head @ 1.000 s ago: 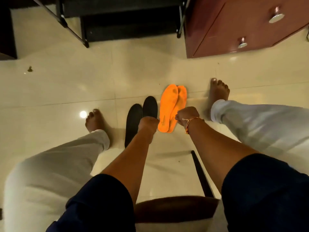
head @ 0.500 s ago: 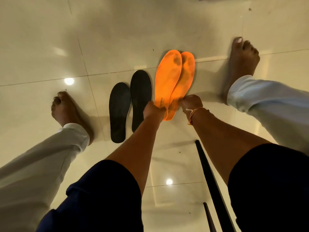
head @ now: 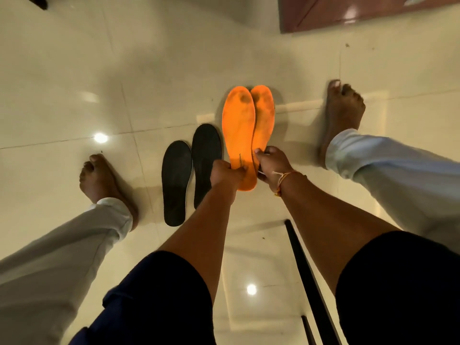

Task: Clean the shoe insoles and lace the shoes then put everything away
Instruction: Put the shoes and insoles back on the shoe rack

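Two orange insoles lie side by side, toes pointing away from me, with dark smudges near the toes. My left hand (head: 225, 171) pinches the heel of the left orange insole (head: 238, 130). My right hand (head: 271, 165) grips the heel of the right orange insole (head: 263, 113), which sits partly under the left one. Two black insoles lie flat on the tiled floor to the left: one (head: 176, 180) nearer me, the other (head: 206, 150) beside the orange pair, its heel hidden by my left forearm. No shoes or laces are in view.
My bare feet (head: 99, 178) (head: 342, 113) rest on the glossy cream floor on either side of the insoles. A reddish wooden cabinet (head: 348, 13) stands at the far right. A black chair frame bar (head: 306, 270) runs along the floor near my right arm.
The view tilted down, then up a little, as I leaned in. My left hand moved from the black insole to the left orange insole's heel. Both orange insoles are now held.
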A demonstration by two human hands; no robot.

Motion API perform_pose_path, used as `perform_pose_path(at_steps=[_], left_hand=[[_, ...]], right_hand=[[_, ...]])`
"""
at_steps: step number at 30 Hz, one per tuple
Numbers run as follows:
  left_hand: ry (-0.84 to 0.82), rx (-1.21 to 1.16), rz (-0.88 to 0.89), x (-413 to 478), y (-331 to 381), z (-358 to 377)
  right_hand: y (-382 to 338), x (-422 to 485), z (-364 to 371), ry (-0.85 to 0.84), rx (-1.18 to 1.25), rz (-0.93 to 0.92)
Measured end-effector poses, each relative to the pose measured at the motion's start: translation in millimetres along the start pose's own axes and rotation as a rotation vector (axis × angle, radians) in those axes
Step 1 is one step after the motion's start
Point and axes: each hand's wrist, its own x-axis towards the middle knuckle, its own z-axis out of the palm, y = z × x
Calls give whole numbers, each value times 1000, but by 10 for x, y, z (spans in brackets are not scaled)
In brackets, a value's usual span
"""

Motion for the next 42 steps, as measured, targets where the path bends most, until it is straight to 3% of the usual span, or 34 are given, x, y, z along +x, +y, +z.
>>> perform_pose_path(at_steps=[10,16,20,27,42], left_hand=[[-40,-396,245,-1178,510,-849],[-45,-656,347,-1917,692,-1335],[-108,-789,452,-2275,768,-1645],[-119,-768,588,-2700,933,-2015],[-119,-755,719,-2559,2317,-2279]], right_hand=[[-781,-1265,-107,-121,225,-146],[-1077,-1983,-229,-64,289,-375],[-1269,-2375,-357,-145,355,-473],[-1723,-2851,-556,-297,372,-669],[-3092,-2678,-346,-132,363,-865]])
